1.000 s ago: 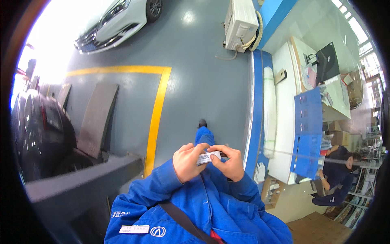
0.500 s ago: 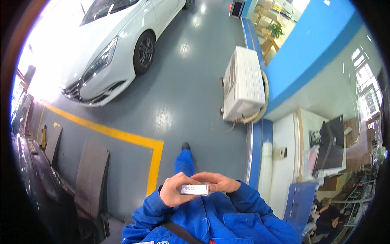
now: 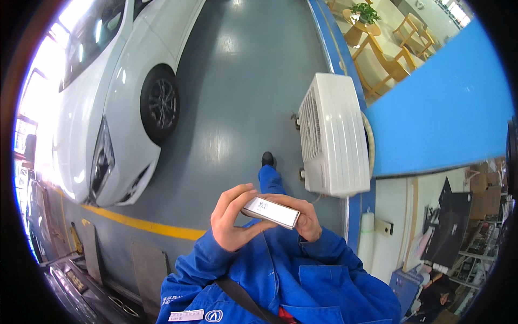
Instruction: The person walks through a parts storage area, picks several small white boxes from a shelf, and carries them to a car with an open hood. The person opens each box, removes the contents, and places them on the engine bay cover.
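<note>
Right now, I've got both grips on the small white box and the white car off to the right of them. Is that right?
Not quite: the head view shows the white car off to the left, not the right. The rest holds: the left grip and the right grip are both on the small white box.

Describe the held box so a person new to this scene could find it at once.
Start from the white car at left, then drop to the blue sleeves at bottom centre. Between the left hand and the right hand is a slim box, its right end lower. Unlike the bulky white outdoor unit nearby, it is small, with dark print on its white face.
</note>
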A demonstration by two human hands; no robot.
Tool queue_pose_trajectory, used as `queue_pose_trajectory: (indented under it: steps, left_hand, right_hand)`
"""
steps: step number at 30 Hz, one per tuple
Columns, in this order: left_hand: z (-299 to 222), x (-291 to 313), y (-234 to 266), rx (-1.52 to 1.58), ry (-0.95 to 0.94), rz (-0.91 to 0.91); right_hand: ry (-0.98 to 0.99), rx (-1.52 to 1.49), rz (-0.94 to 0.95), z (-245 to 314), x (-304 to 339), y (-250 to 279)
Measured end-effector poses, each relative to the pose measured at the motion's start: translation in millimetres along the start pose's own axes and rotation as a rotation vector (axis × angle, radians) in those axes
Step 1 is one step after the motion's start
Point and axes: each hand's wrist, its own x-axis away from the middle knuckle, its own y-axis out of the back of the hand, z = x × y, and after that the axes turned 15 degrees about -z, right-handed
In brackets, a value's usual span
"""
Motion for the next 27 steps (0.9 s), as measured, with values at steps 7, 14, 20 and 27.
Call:
queue_pose_trajectory:
  steps: [7, 14, 20, 27]
  left_hand:
    - [70.3, -145.5, -36.0, -0.185, -0.022, -0.017]
    - [163.5, -260.8, -89.6, 0.06, 0.438, 0.091]
    - [256.5, -375.1, -135.5, 0.21, 0.468, 0.103]
    - [339.5, -524.3, -194.9, 0.301, 0.639, 0.21]
  right_hand:
    - [0.234, 0.175, -0.02, 28.8, -172.7, 25.9]
    - [0.221, 0.284, 0.043, 36.3, -343.6, 79.8]
    - [0.235, 0.404, 0.047, 49.0, -487.8, 111.9]
    - [0.292, 0.558, -0.117, 82.2, -624.9, 156.5]
